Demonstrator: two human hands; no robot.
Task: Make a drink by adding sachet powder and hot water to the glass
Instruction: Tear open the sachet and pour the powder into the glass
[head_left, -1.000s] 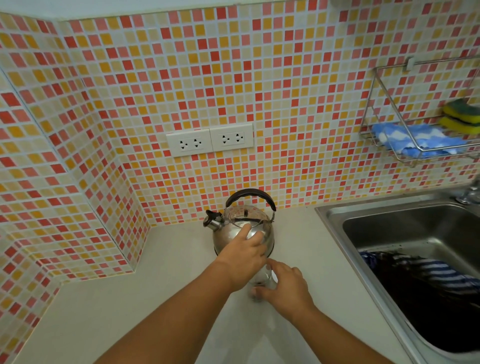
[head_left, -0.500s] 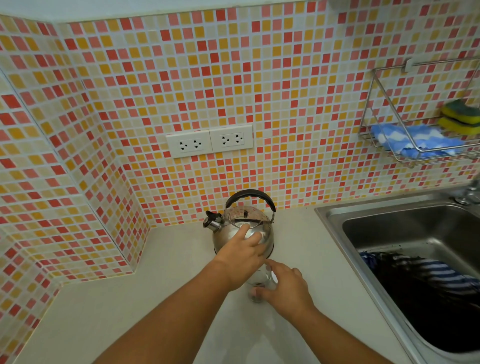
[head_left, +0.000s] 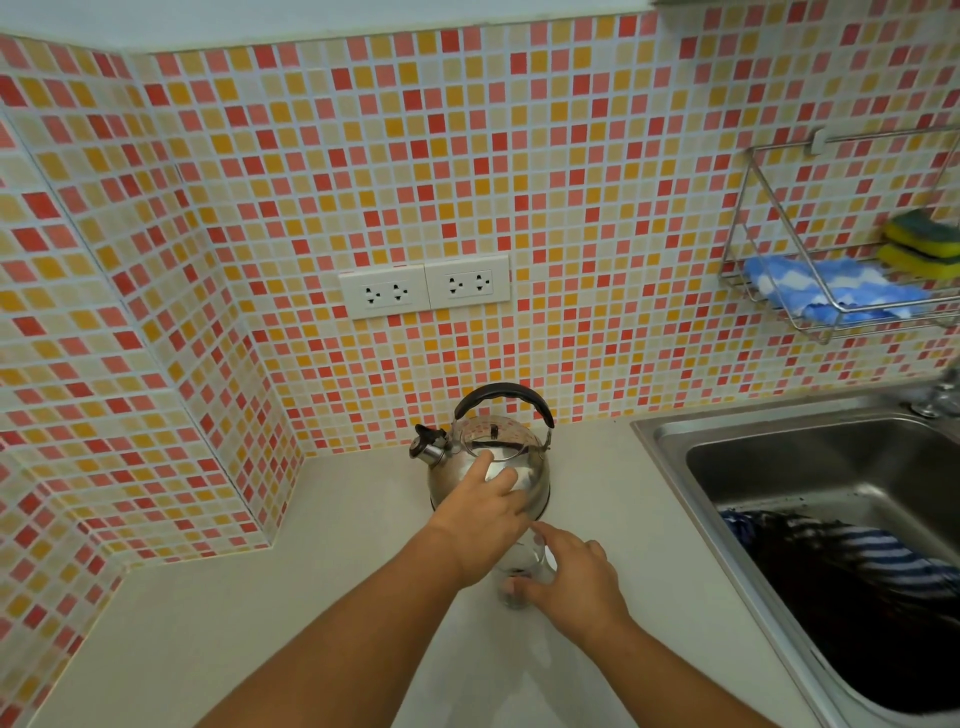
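Observation:
A clear glass (head_left: 521, 569) stands on the pale counter (head_left: 332, 545), with something dark at its bottom. My right hand (head_left: 574, 579) is closed around the glass from the right, thumb low and index finger near the rim. My left hand (head_left: 480, 519) hovers right over the glass, its fingers stretched toward the kettle. What this hand holds is hidden, and no sachet shows. The steel kettle (head_left: 530, 480), with a black handle and a left-pointing spout, sits just behind the glass.
A steel sink (head_left: 810, 467) lies to the right with dark striped cloth (head_left: 857, 556) inside. A wire rack (head_left: 831, 312) on the tiled wall holds a blue cloth and sponges. Wall sockets (head_left: 423, 288) sit above the kettle. The tiled wall juts out at the left.

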